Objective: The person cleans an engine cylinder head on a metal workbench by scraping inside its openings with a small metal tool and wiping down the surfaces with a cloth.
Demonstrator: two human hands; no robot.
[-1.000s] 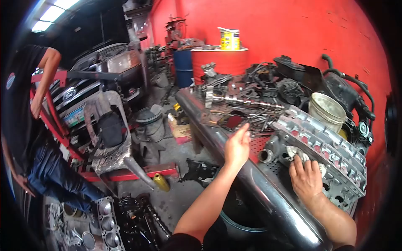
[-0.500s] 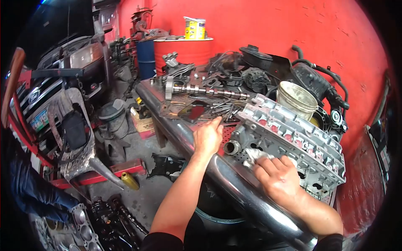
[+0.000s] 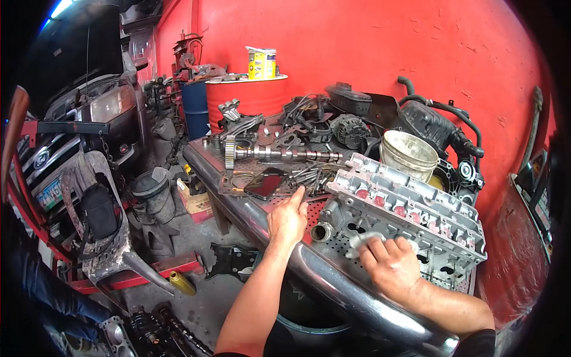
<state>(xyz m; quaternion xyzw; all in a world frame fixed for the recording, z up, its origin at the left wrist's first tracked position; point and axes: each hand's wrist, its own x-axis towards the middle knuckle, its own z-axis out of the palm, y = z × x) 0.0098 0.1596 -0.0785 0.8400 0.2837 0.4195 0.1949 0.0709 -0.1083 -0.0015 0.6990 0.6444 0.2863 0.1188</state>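
Note:
A grey metal cylinder head (image 3: 410, 208) with red-tinted pockets lies on the perforated bench top. My right hand (image 3: 389, 262) is curled around a crumpled whitish rag (image 3: 361, 243) beside the head's lower side face, just right of its round pipe outlet (image 3: 322, 232). My left hand (image 3: 286, 221) is over the bench's near edge, index finger stretched towards a heap of bolts (image 3: 306, 177), and no object shows in it. Close by its fingertips is a dark, shiny phone-like slab (image 3: 264, 184). Behind that lies a camshaft (image 3: 285, 154) with a toothed gear on its left end.
A thick, polished metal tube (image 3: 339, 285) edges the bench. Further back are an alternator (image 3: 350, 131), a whitish bucket (image 3: 409, 152) and black hoses. On the floor to the left stand a plastic chair (image 3: 113, 238), a dark bucket (image 3: 153, 193) and a red bar (image 3: 143, 271).
The view has tilted up, so the bench and parts appear lower and slightly left. Less of the rag shows beside my right hand. My left hand stays close to the bolts.

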